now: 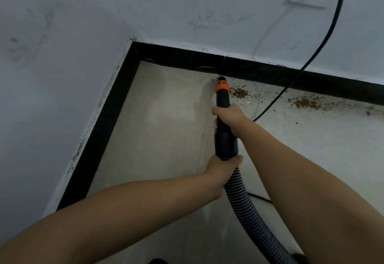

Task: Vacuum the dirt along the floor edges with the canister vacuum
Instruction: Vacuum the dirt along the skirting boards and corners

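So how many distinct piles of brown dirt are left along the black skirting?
2. One dirt pile lies just right of the orange nozzle tip; the other dirt pile sits farther right along the black skirting. Loose specks lie scattered between; more may lie beyond the frame's right edge.

I reach both bare forearms forward and down, my right hand (230, 118) clenched farther out, my left hand (222, 170) clenched nearer my body, the wrists nearly in line.

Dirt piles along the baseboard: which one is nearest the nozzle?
The left pile, just right of the orange nozzle; the other pile lies farther right past the cord.
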`<state>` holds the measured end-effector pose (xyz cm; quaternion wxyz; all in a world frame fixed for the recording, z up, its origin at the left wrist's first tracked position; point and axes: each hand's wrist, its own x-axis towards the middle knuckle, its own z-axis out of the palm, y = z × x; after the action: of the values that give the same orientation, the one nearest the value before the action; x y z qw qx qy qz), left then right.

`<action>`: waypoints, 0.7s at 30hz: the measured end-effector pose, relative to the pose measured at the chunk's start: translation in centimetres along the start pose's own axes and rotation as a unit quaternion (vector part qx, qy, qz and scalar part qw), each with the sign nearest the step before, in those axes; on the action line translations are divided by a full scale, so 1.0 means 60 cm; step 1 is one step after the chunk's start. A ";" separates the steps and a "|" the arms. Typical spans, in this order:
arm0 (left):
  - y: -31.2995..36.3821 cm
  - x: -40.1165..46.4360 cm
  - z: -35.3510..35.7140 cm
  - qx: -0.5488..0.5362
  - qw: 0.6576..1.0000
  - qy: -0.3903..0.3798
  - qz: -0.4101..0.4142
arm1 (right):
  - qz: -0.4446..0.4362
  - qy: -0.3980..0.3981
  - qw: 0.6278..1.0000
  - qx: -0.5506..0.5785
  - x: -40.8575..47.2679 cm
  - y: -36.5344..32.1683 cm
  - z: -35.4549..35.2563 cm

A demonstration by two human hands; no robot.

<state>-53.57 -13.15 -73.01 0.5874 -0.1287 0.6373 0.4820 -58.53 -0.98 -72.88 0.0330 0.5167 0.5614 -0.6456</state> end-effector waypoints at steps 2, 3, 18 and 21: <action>0.008 -0.002 0.006 -0.016 1.000 -0.001 0.000 | 0.002 -0.031 0.999 -0.019 0.002 -0.013 0.001; 0.011 -0.002 0.006 -0.023 1.000 0.004 0.000 | 0.003 -0.046 0.999 -0.028 0.002 -0.019 0.006; -0.002 0.027 0.078 0.026 1.000 0.008 0.007 | 0.000 0.008 1.000 -0.011 0.038 0.013 -0.070; -0.009 0.026 0.096 0.039 0.999 0.001 -0.002 | -0.007 0.037 0.999 -0.016 0.035 0.026 -0.095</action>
<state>-50.01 -8.37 -73.74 0.5924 -0.1069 0.6557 0.4558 -54.94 3.88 -74.53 0.0161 0.5357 0.5759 -0.6174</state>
